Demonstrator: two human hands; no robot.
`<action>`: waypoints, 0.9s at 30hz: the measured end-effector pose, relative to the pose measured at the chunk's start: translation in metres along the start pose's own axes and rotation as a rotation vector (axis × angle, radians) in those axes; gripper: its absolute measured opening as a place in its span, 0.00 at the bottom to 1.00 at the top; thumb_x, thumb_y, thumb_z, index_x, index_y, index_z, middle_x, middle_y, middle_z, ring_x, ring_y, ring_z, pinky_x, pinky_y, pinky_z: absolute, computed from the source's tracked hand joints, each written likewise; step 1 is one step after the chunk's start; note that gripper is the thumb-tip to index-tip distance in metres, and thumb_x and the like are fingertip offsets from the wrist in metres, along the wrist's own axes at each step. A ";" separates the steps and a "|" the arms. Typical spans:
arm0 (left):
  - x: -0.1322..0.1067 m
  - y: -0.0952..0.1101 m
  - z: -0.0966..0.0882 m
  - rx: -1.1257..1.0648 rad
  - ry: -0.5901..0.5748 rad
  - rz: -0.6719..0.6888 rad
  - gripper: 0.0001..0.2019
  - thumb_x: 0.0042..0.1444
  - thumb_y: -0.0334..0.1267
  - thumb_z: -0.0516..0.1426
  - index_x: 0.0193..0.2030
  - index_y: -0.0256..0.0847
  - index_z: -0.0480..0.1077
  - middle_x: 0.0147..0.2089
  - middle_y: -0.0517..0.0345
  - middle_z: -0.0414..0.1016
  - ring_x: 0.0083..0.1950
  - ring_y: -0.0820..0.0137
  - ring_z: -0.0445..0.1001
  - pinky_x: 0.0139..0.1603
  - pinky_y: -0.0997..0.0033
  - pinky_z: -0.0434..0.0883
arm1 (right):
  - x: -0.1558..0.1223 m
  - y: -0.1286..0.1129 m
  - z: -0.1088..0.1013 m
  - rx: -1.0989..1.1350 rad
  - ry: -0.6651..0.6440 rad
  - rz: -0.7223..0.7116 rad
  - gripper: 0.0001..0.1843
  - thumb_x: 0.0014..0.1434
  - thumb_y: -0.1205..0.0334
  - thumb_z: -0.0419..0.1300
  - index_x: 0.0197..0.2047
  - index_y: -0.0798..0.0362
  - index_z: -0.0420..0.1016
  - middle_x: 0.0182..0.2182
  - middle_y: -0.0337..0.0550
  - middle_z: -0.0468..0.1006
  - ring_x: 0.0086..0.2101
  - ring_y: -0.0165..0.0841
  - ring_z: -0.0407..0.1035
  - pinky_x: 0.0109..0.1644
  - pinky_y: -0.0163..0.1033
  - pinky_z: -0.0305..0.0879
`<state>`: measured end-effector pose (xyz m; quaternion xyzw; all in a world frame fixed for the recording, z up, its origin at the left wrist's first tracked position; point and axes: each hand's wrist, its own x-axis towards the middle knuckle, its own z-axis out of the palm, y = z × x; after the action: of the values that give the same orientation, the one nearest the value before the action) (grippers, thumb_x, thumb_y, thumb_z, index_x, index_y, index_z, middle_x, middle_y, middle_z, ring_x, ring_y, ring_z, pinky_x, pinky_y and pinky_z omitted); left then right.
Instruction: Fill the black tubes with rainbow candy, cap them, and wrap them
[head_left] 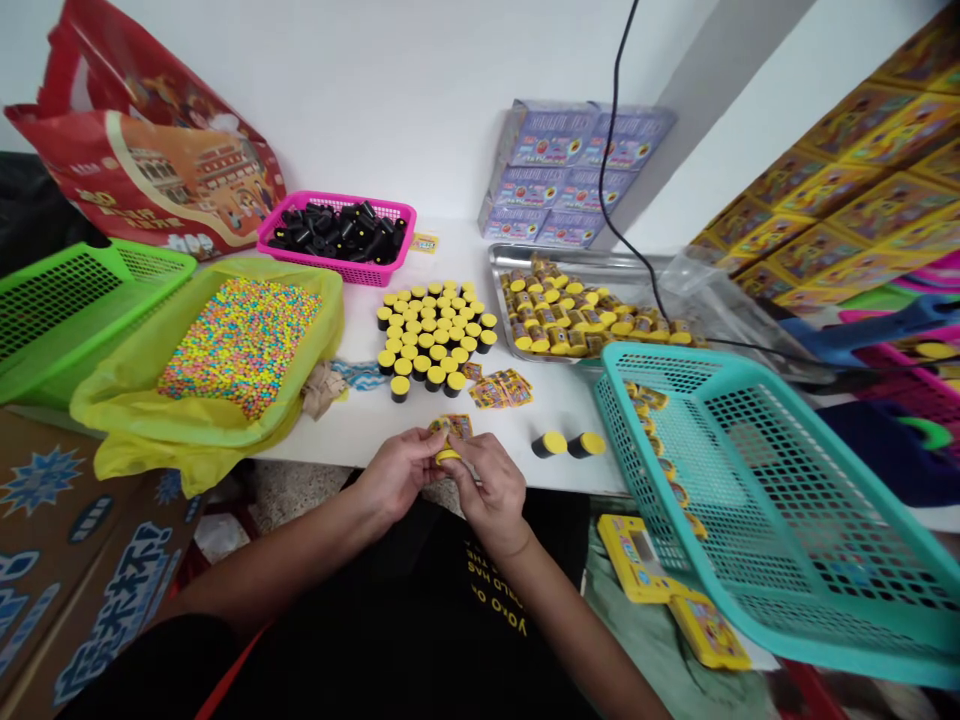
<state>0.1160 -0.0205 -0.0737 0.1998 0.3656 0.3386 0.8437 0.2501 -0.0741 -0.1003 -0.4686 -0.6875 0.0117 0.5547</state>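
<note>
Packet work at the front edge of a white table [352, 440]. The left hand [401, 470] and right hand [487, 482] meet at the midline, fingers curled and closed in a shared grasp on a small printed packet [450, 427], which sits just above a yellow cap [448, 456]. The step in hand appears to be fitting or pressing this packet against the capped piece, and the next move would call for the fingers to ease apart without dropping either item. Beyond the hands stands a cluster of upright yellow-capped canisters [435, 340], with loose printed packets [502, 390] beside it and two canisters lying on their sides [568, 445] to the right. A pink basket [337, 200] holds black canisters [337, 230], a steel tray [502, 262] holds labelled canisters [577, 315], and a teal basket [611, 395] tilts at the right. Fingers hide most of the packet and whatever lies below the cap, so the body under it and any contact between the two cannot be made out. The packet's print is too small to read.
</note>
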 end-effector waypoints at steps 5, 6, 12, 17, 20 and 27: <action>-0.001 0.003 0.002 0.014 -0.037 -0.026 0.16 0.39 0.35 0.73 0.31 0.33 0.72 0.28 0.58 0.76 0.27 0.74 0.73 0.32 0.74 0.70 | 0.001 -0.001 -0.007 -0.072 0.006 -0.074 0.15 0.60 0.72 0.62 0.49 0.49 0.77 0.34 0.46 0.79 0.34 0.37 0.71 0.36 0.44 0.71; -0.001 0.004 0.003 0.017 -0.036 -0.032 0.16 0.40 0.34 0.72 0.32 0.33 0.72 0.28 0.58 0.76 0.28 0.74 0.74 0.32 0.74 0.70 | 0.001 -0.002 -0.008 -0.051 0.017 -0.045 0.14 0.60 0.71 0.62 0.48 0.49 0.77 0.34 0.46 0.79 0.34 0.36 0.71 0.36 0.44 0.71; -0.001 0.007 0.001 0.071 -0.047 0.023 0.18 0.38 0.35 0.73 0.32 0.35 0.71 0.33 0.54 0.77 0.31 0.71 0.75 0.31 0.73 0.69 | 0.005 -0.001 -0.008 0.062 -0.032 0.224 0.21 0.59 0.57 0.66 0.55 0.50 0.73 0.35 0.45 0.76 0.34 0.37 0.70 0.36 0.44 0.71; -0.002 0.004 0.001 0.076 -0.054 0.027 0.20 0.34 0.36 0.74 0.32 0.36 0.71 0.35 0.53 0.78 0.34 0.69 0.75 0.33 0.72 0.68 | 0.008 0.000 -0.005 0.088 -0.082 0.238 0.23 0.57 0.54 0.67 0.54 0.51 0.72 0.33 0.42 0.74 0.32 0.35 0.69 0.34 0.42 0.69; -0.003 0.003 0.001 0.084 -0.043 0.000 0.20 0.33 0.36 0.74 0.29 0.35 0.71 0.33 0.55 0.77 0.32 0.71 0.74 0.33 0.72 0.67 | 0.011 -0.003 -0.004 0.060 -0.047 0.204 0.20 0.55 0.57 0.68 0.50 0.52 0.73 0.30 0.40 0.73 0.30 0.34 0.67 0.32 0.40 0.68; -0.006 0.003 0.001 0.108 -0.062 -0.043 0.17 0.36 0.35 0.73 0.26 0.34 0.70 0.29 0.55 0.76 0.28 0.74 0.72 0.31 0.73 0.66 | 0.012 -0.007 -0.005 -0.018 0.022 0.124 0.14 0.53 0.58 0.69 0.41 0.53 0.74 0.25 0.38 0.70 0.26 0.32 0.66 0.30 0.38 0.67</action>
<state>0.1125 -0.0228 -0.0684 0.2473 0.3612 0.2939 0.8497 0.2502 -0.0719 -0.0857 -0.5155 -0.6509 0.0346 0.5562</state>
